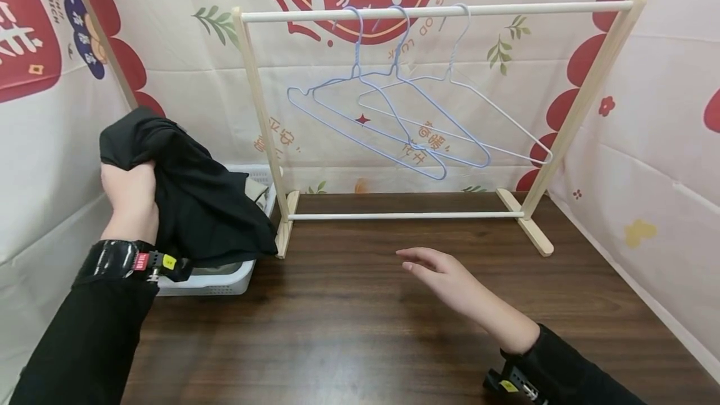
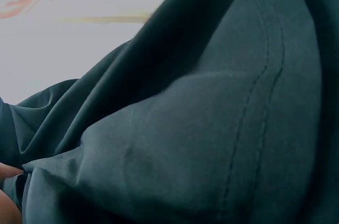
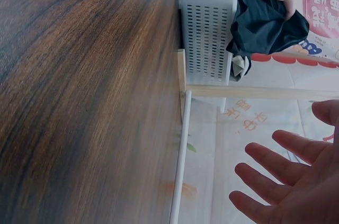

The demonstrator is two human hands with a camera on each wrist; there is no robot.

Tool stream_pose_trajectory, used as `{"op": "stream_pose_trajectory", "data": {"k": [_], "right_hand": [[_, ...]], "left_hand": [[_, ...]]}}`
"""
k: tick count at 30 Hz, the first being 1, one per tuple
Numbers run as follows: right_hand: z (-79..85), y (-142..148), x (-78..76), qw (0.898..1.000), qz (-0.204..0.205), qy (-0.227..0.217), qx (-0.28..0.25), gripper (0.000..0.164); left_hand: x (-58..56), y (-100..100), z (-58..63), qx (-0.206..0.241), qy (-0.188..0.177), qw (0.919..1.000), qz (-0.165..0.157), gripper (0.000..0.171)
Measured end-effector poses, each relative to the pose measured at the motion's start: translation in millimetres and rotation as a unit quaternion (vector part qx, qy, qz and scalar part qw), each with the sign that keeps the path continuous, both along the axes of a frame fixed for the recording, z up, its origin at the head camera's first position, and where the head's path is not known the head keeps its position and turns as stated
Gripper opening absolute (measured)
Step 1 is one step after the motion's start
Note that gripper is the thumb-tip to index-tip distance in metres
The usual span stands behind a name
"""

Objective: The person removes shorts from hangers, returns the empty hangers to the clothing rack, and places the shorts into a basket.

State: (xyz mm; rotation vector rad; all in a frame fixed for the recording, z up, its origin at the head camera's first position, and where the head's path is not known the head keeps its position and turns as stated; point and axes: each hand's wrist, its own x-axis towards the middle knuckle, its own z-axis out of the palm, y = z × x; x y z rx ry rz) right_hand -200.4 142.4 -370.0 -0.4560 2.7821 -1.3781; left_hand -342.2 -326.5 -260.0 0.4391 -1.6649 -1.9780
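Note:
My left hand (image 1: 130, 195) grips a black piece of clothing (image 1: 205, 205) and holds it bunched up over the white basket (image 1: 227, 283) at the left. Stitched seams on the dark cloth (image 2: 175, 134) fill most of the left wrist view, where only a bit of the fingers shows at the lower left edge. Over the table, in front of the rack, my right hand (image 1: 441, 274) is held in the air with nothing in it. Its fingers are spread and relaxed in the right wrist view. The garment's full shape is hidden by its folds.
A wooden rack (image 1: 439, 11) stands at the back of the brown table (image 1: 349, 330). Two blue hangers (image 1: 360, 74) and a paler hanger (image 1: 506, 114) hang from its top bar. Light-coloured cloth (image 1: 255, 191) shows in the basket. Printed fabric walls surround the table.

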Motion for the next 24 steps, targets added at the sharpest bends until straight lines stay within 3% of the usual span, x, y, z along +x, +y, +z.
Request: {"op": "stream_pose_trajectory", "data": {"k": [2,5,9,14,18,21,24], "right_hand": [[-0.2,0,-0.5,1.000,0.002,0.000,0.001,0.037],[-0.1,1,-0.6,1.000,0.000,-0.006,-0.002,0.039],[0.3,1,-0.5,1.000,0.001,-0.013,-0.007,0.040],[-0.4,2,-1.1,1.000,0.003,-0.013,-0.007,0.041],[-0.3,2,-2.6,1.000,0.001,-0.019,-0.008,0.041],[0.1,3,-3.9,1.000,-0.002,-0.020,-0.005,0.041],[0.9,4,-4.9,1.000,-0.007,-0.017,0.002,0.041]], "left_hand": [[-5.0,1,-2.9,-0.041,-0.035,0.9985,0.001,0.075],[-11.0,1,-7.6,-0.110,-0.089,0.9899,-0.001,0.077],[-16.5,2,-14.1,-0.211,-0.149,0.9659,-0.011,0.076],[-21.6,7,-20.3,-0.332,-0.178,0.9258,-0.029,0.070],[-26.0,10,-22.3,-0.425,-0.193,0.8838,-0.032,0.068],[-29.0,13,-23.5,-0.475,-0.210,0.8532,-0.052,0.072],[-30.3,17,-23.9,-0.501,-0.220,0.8329,-0.084,0.076]]}}
